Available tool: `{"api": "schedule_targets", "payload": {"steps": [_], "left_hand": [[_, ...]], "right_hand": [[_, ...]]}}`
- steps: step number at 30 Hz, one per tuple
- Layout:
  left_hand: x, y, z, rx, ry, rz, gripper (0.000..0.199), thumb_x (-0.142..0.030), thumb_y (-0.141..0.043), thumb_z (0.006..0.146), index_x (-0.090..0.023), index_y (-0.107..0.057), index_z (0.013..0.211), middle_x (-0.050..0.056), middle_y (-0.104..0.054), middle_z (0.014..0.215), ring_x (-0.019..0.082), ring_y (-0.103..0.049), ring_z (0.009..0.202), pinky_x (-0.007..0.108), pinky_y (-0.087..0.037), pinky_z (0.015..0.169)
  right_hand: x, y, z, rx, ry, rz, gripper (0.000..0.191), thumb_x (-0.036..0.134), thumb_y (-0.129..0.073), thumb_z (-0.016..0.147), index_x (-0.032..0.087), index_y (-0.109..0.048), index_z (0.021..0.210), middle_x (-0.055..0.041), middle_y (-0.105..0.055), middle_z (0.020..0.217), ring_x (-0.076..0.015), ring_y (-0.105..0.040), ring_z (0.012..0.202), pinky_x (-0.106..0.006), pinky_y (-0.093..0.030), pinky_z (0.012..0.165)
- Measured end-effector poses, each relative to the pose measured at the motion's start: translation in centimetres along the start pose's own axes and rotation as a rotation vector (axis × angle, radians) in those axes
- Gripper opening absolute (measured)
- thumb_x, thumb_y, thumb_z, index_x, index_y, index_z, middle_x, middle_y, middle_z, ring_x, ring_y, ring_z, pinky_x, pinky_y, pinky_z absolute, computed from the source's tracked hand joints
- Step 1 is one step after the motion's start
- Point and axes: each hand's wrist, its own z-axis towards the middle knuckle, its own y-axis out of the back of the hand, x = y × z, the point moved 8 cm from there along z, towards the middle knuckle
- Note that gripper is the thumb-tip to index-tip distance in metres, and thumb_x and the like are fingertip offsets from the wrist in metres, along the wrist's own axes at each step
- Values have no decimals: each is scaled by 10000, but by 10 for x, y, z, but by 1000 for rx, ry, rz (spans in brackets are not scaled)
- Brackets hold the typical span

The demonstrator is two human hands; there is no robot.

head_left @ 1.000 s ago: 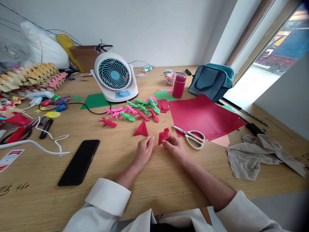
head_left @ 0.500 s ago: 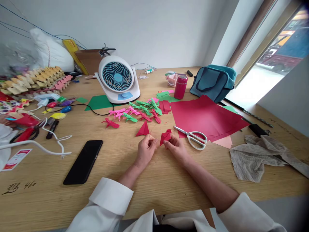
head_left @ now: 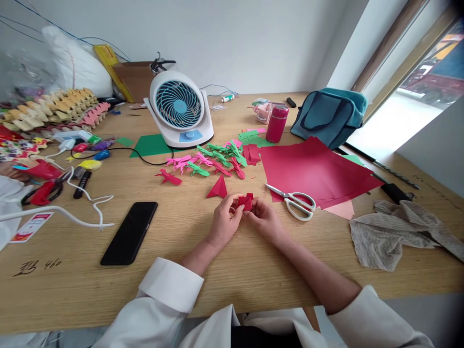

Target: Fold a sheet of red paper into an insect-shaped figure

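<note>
A small folded red paper [head_left: 245, 203] is held between both hands above the table. My left hand [head_left: 227, 217] pinches its left side, thumb on top. At its right side, the fingers of my right hand [head_left: 264, 216] are closed on the same paper; its far edge pokes up between the hands. Just beyond my left hand a red paper triangle [head_left: 218, 187] lies on the wood. White-handled scissors [head_left: 295, 202] rest to the right of my right hand, their blades over the edge of large red paper sheets [head_left: 311, 166].
Folded pink, green and red paper figures [head_left: 217, 162] lie ahead, before a white fan [head_left: 179, 111]. A black phone [head_left: 129, 233] is on the left. Towards the right are a red flask [head_left: 277, 123], a blue bag [head_left: 328, 117] and a crumpled cloth [head_left: 384, 234].
My left hand has moved right and now grips the folded red paper, which only my right hand held before. The view has shifted slightly.
</note>
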Motion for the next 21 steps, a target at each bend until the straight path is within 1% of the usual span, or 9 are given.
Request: {"api": "schedule_targets", "payload": {"steps": [4,8,10,13,14,16,18,19,21], "left_hand": [[0,-1,1,28,-16,32,258,-152,-542,900,-194,-636,1136,88,-683,1102,187,-644,1006,272,-534,813],[-1,-6,0,84,-35,3,269,-194,-527,925,-192,-648,1166,95,-692,1111,195,-650,1025,279,-535,841],[-3,-6,1,95,-34,-31,264,-218,-509,944,-183,-652,1163,100,-696,1125,196,-650,1037,288,-529,871],[-3,-3,2,84,2,-98,268,-246,-476,964,-173,-670,1134,103,-701,1147,204,-643,1073,307,-508,932],[-1,-3,2,80,31,-120,276,-263,-467,968,-171,-679,1119,102,-709,1119,205,-651,1046,303,-517,905],[5,-3,1,83,114,-164,308,-315,-451,975,-167,-691,1101,90,-723,975,187,-671,863,270,-540,737],[13,-5,0,95,195,-220,354,-379,-445,975,-159,-692,1105,57,-683,772,149,-610,631,232,-488,545],[15,-6,-1,102,224,-252,377,-409,-447,972,-156,-690,1110,35,-642,687,132,-563,552,221,-451,487],[20,-9,-3,111,266,-308,410,-455,-455,964,-153,-687,1115,0,-565,579,112,-499,476,206,-402,437]], "right_hand": [[11,7,-1,-35,21,-42,308,433,-723,800,230,-556,962,0,-602,846,-153,-563,750,-295,-487,713],[15,15,1,-107,46,-45,329,482,-716,790,232,-550,924,-18,-598,874,-172,-572,794,-317,-505,747],[14,15,2,-106,50,-23,338,477,-731,772,232,-553,923,-20,-597,873,-176,-577,804,-322,-511,754],[12,11,2,-77,50,22,345,423,-732,775,242,-547,1004,-16,-601,901,-169,-586,813,-317,-510,763],[12,10,1,-69,56,25,348,402,-724,783,246,-541,1035,-12,-598,901,-165,-586,811,-312,-507,761],[13,9,1,-57,70,8,338,368,-700,803,249,-530,1070,-6,-590,892,-159,-582,804,-304,-501,755],[14,8,0,-47,81,-15,310,347,-676,819,247,-529,1072,-5,-582,891,-157,-580,800,-299,-498,751],[14,8,0,-40,85,-24,291,339,-666,825,245,-530,1065,-7,-580,899,-156,-580,802,-298,-497,753],[14,8,0,-26,94,-40,253,327,-649,836,241,-532,1043,-14,-575,918,-158,-579,808,-299,-496,756]]}}
